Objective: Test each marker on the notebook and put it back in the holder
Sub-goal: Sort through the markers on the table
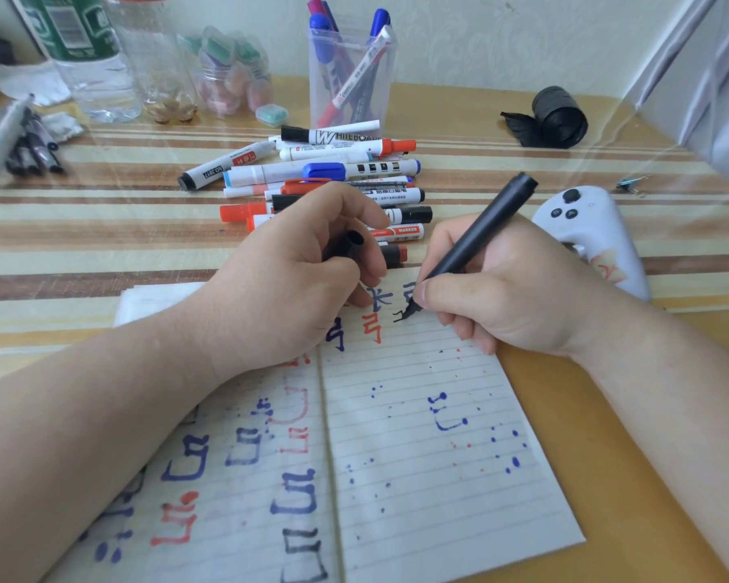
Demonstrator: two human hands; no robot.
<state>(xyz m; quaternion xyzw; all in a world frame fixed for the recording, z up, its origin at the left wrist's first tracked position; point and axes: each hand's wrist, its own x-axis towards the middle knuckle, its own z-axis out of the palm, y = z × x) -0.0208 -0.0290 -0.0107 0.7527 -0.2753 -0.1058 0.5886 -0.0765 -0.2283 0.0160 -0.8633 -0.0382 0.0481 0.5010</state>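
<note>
At centre frame, my right hand (506,288) grips the black marker (480,229), its tip touching the top of the notebook (430,456), on the right page, at a black stroke. Just left, my left hand (278,279) curls round the black cap (348,245), wrist over the notebook. Loose markers (337,174) lie on the bench (102,229) above both hands. The holder (350,77), upper centre, contains several more.

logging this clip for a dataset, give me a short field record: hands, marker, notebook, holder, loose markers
notebook: open, lined, blue, red and black marks
left hand: fingers hold black cap
right hand: grips black marker, tip on the right page
holder: clear, upright, several markers inside
loose markers: piled between holder and notebook
</note>
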